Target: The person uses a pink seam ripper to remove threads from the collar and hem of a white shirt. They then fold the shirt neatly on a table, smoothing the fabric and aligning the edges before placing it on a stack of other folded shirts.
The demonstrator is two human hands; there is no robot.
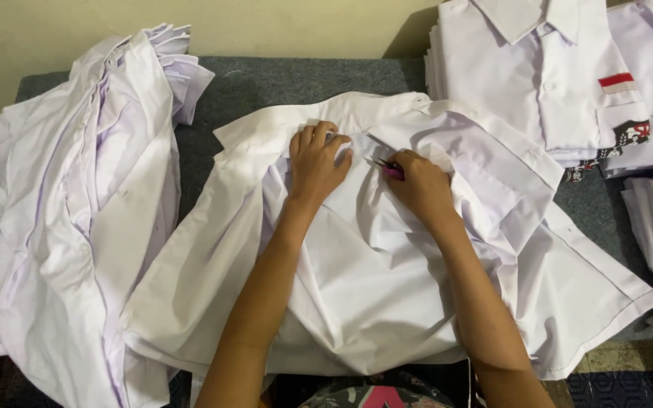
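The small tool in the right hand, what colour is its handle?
Pink handle, seen in the head view.

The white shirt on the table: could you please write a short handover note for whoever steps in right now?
Left hand: flat on the white shirt near its collar, pinning the fabric.
Right hand: holds small pink-handled thread snips, tips at the cloth.
Heap of loose white shirts lies at left; folded shirts are stacked at upper right.
Done: cannot tell. Left: this shirt, open and unfolded.

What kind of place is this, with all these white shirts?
Probably a small garment or tailoring workshop. An untidy heap of white shirts lies on the grey padded table, folded finished shirts are stacked opposite, and the right hand works small pink-handled snips on the spread shirt while the left hand presses it flat.
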